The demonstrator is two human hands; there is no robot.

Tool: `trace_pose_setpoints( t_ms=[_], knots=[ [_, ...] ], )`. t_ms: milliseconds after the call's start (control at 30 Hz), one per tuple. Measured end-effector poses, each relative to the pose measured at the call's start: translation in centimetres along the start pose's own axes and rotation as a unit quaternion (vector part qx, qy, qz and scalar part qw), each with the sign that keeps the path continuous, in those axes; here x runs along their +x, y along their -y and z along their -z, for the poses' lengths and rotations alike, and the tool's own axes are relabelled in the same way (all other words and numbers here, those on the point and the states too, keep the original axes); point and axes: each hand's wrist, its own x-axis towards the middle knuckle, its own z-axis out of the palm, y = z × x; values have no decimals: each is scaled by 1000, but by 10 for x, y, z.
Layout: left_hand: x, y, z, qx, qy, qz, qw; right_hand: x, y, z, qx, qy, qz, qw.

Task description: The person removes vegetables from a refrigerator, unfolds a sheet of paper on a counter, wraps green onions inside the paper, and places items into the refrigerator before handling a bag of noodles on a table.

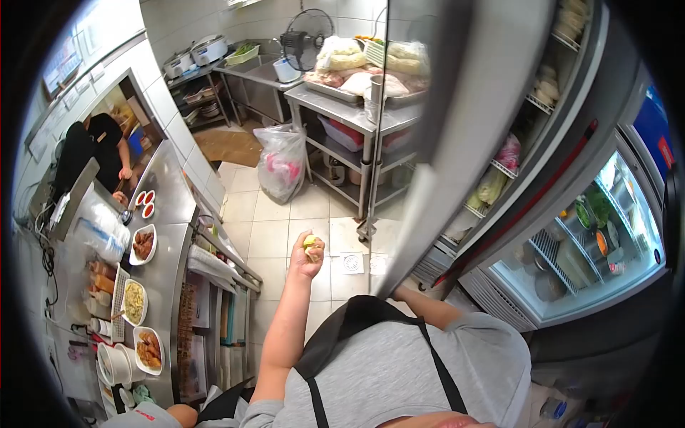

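Note:
My left hand [307, 257] is raised over the tiled floor, its fingers closed around a small yellow-green fruit [312, 245]. It looks like a lemon or lime, partly covered by the fingers. On my right, the forearm [435, 312] reaches to the lower edge of a tall fridge door [457, 143], which stands swung out in front of me. My right hand's fingers are hidden at that edge, so its grip does not show. Behind the door, bagged vegetables [492, 184] sit on the fridge's wire racks.
At left, a steel counter [165, 207] carries fried food [143, 244], red sauce cups [148, 210] and other dishes. A person in black [107, 146] stands beyond it. Ahead are a bulging plastic bag [280, 167] and a steel table [335, 102] with raw meat. A glass-door fridge [606, 235] stands right.

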Motion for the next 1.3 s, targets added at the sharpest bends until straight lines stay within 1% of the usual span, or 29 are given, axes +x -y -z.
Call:
trace_pose_setpoints(
  t_ms=[67, 167, 200, 300, 400, 433, 500, 533, 633, 667, 700, 733, 767, 800, 833, 900, 933, 1000, 1067, 1100, 1133, 1167, 1200, 1267, 1300],
  knots=[
    [1, -9, -1, 45, -48, -36, 997, -26, -7, 21, 47, 47, -111, 992],
    [17, -33, 15, 30, -56, -62, 996, -61, -29, 40, 78, 66, -248, 963],
    [25, -41, 21, 14, -77, -74, 994, -69, -38, 44, 84, 69, -283, 953],
    [46, -65, 33, 10, -135, -99, 986, -77, -58, 50, 113, 75, -370, 919],
    [88, -101, 52, -19, -155, -70, 985, -65, -65, 50, 140, 88, -432, 887],
    [101, -114, 58, 4, -179, -82, 980, -56, -66, 48, 145, 96, -449, 877],
    [137, -136, 62, 50, -221, -96, 969, -25, -69, 51, 155, 103, -454, 871],
    [153, -151, 67, 47, -198, -82, 976, -3, -68, 54, 160, 104, -448, 874],
    [204, -199, 93, 54, -204, -41, 977, 82, -64, 71, 162, 98, -400, 897],
    [211, -209, 90, 77, -232, -58, 968, 117, -62, 79, 158, 87, -374, 910],
    [217, -221, 96, 50, -234, -35, 970, 154, -59, 88, 153, 78, -349, 921],
    [226, -237, 106, 25, -230, -15, 973, 197, -55, 96, 155, 48, -319, 934],
    [238, -256, 100, 5, -220, -1, 976, 242, -46, 107, 165, 5, -288, 943],
    [251, -269, 96, 33, -263, -47, 963, 284, -37, 121, 198, -39, -263, 944],
    [259, -286, 91, 42, -251, -65, 965, 321, -21, 142, 250, -77, -252, 932],
    [267, -313, 87, 56, -234, -91, 966, 365, 19, 208, 385, -112, -248, 882],
    [274, -331, 81, 106, -254, -103, 956, 388, 27, 216, 387, -97, -253, 881],
    [295, -374, 67, 126, -285, -130, 941, 433, 36, 238, 391, -72, -262, 879],
    [321, -424, 67, 122, -332, -136, 926, 480, 9, 219, 287, -70, -197, 935],
    [342, -453, 67, 86, -348, -168, 919, 488, -1, 203, 236, -63, -169, 955],
    [358, -476, 69, 52, -368, -196, 907, 485, 3, 199, 289, -25, -195, 937],
    [371, -498, 61, 62, -361, -177, 913, 497, -4, 191, 344, 6, -215, 914],
    [394, -527, 44, 77, -346, -161, 921, 512, -4, 177, 345, 12, -293, 892],
    [436, -567, 20, 102, -351, -145, 920, 490, 15, 180, 290, 23, -369, 883],
    [462, -586, 9, 76, -336, -119, 931, 475, 21, 179, 272, 31, -408, 871]
  ],
)
